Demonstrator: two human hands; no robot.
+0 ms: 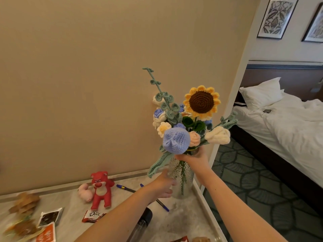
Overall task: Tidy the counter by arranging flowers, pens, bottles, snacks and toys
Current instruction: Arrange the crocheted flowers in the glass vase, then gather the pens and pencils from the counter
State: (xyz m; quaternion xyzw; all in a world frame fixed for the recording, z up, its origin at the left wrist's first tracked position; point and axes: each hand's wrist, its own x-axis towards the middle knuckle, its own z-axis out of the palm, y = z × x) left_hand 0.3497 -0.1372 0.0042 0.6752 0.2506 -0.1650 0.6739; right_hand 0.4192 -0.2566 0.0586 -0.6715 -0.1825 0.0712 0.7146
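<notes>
The crocheted flowers (190,119) stand bunched in a ribbed glass vase (181,179) at the counter's far right corner, sunflower (201,101) on top, a big blue bloom (176,140) out front. The right hand (194,158) wraps the vase's neck just under the blooms, fingers curled round the rim, stems rising straight out above them. The left hand (163,185) is at the vase's lower body, fingers spread and laid against the glass; whether they actually clasp it, hard to tell. A green knitted leaf (158,165) droops just above that hand. Behind the left wrist lie two blue pens (125,188) on the marble counter (185,217). Further left, a red bear toy (101,189) stands beside a pink plush (84,192). Nearer, a Dove chocolate packet (93,215), a dark bottle (142,222) under the forearm, and snack packets (47,219) at far left.
</notes>
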